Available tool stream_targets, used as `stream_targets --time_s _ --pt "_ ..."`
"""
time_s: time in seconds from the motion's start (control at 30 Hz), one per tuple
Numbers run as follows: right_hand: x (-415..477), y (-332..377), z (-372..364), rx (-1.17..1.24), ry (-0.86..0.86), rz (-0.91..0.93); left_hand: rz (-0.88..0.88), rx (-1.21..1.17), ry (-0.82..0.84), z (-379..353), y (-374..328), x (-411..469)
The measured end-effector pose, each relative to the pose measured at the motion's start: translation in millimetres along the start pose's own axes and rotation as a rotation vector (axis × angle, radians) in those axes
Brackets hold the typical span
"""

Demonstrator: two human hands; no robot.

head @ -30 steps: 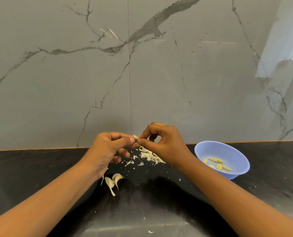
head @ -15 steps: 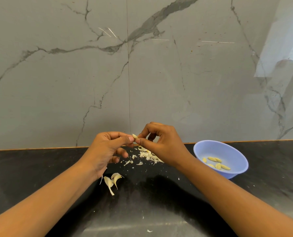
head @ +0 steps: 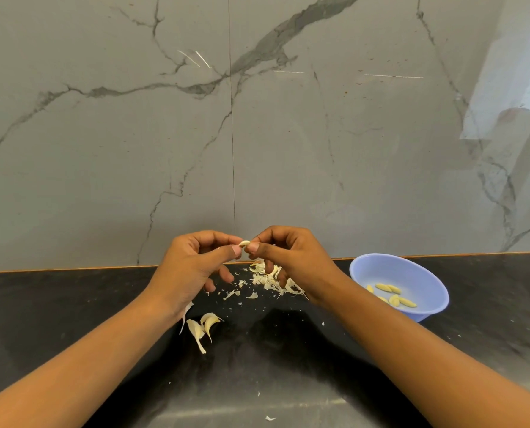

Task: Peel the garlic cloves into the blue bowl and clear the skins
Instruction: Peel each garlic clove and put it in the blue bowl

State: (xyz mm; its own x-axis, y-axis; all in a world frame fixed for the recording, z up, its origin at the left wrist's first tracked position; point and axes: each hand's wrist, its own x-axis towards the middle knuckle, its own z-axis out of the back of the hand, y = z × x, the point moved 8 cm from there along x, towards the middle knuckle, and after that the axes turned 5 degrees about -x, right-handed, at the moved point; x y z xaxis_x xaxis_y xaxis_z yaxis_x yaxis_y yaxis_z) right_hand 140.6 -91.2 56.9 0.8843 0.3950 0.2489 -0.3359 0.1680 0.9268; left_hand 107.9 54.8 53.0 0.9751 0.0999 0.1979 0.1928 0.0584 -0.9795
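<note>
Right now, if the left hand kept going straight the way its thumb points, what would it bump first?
Probably the right hand: the left hand points at it, with only the garlic clove pinched between them.

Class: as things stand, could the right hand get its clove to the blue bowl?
Probably yes: the right hand shares the garlic clove with the left hand, and bare counter separates it from the blue bowl.

Left hand [head: 192,267] and right hand [head: 291,257] pinch one garlic clove [head: 244,243] between thumb tips, above the skin pile [head: 269,279] on the black counter [head: 72,304]. Unpeeled cloves [head: 203,329] lie near the left wrist. Blue bowl [head: 424,273] at right holds peeled cloves [head: 393,296].
</note>
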Motion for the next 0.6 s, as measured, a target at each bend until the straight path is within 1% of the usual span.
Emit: stream_targets --time_s 0.2,0.5,0.6 --pt "-1 4 4 -0.07 -0.055 0.037 0.027 -0.067 -0.019 1 0 0" --pt "-4 17 0 -0.305 -0.074 0.194 0.03 -0.037 -0.011 1 2 -1" --pt "-5 19 -1 -0.337 -0.072 0.215 0.023 -0.027 -0.016 2 2 0"
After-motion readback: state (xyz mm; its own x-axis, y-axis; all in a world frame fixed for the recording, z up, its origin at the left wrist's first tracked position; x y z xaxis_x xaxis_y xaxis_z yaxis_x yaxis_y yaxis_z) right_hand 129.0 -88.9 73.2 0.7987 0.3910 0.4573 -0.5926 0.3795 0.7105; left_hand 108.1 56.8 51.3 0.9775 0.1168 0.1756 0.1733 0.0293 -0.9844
